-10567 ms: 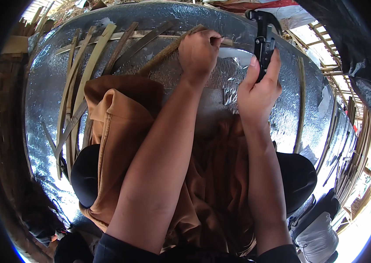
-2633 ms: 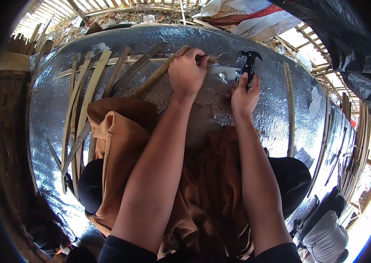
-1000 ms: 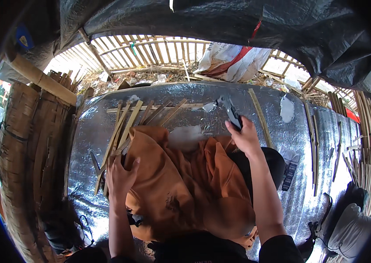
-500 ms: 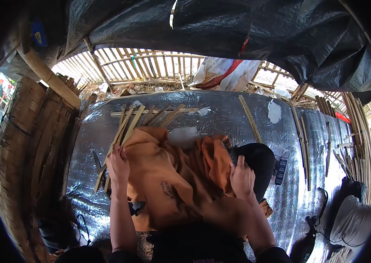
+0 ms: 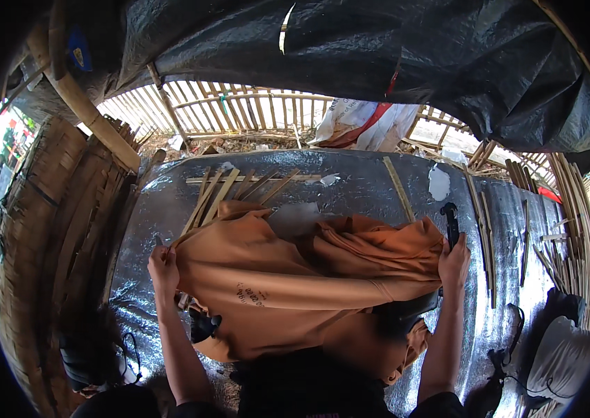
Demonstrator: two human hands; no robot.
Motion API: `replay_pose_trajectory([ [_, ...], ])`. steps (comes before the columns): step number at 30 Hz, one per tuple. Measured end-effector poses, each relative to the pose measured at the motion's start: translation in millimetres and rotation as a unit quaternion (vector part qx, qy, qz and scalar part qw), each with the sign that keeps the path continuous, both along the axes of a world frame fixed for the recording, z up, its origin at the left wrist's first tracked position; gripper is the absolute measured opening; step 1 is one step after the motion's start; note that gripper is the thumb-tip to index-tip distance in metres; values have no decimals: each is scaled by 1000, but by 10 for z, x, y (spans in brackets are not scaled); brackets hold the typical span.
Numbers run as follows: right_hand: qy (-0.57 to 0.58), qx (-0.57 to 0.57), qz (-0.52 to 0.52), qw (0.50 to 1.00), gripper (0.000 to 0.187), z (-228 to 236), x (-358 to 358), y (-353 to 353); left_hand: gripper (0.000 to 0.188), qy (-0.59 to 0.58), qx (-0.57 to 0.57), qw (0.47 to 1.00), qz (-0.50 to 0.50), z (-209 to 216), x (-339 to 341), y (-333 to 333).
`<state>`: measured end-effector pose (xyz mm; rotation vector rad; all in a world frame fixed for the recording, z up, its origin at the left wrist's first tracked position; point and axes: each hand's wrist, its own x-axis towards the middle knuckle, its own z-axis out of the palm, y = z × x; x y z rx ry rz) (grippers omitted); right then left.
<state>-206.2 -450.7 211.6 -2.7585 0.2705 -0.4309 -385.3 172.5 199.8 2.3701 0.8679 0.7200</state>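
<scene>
An orange cloth (image 5: 309,279) with small dark print is spread across my lap, stretched between my two hands. My left hand (image 5: 162,268) is closed on its left edge. At the right edge, my right hand (image 5: 454,263) is closed on the cloth, and a black handle-like object (image 5: 450,219) with a hooked end sticks up from the same hand. What the black object is joined to cannot be made out. Thin bamboo strips (image 5: 222,195) lie just beyond the cloth on the left. A black object (image 5: 204,324) shows beside the cloth's lower left.
The silver foil mat (image 5: 358,181) under me has pale torn patches. More strips (image 5: 398,188) lie on it. A large woven bamboo panel (image 5: 30,265) stands at left, bundled bamboo slats (image 5: 573,230) at right. Black plastic sheeting (image 5: 351,63) hangs overhead before a bamboo fence (image 5: 253,108).
My hands have moved apart, the left outward and the right far to the right, pulling the orange cloth wide. The black object moved along with my right hand.
</scene>
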Motion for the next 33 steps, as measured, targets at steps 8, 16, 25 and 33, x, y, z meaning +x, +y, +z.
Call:
replay_pose_trajectory([
  [8,-12,23,-52,998,29,-26,-220,-425,18,14,-104,994,-15,115,-476,45],
  [16,29,41,-5,999,25,-429,-408,-644,15,81,0,997,19,-130,-624,80],
  [25,61,144,-44,987,27,-353,-359,-395,46,160,123,842,-501,321,-149,-3047],
  [33,80,117,-39,989,43,-568,-354,-543,17,31,140,781,-608,77,-215,-3101],
])
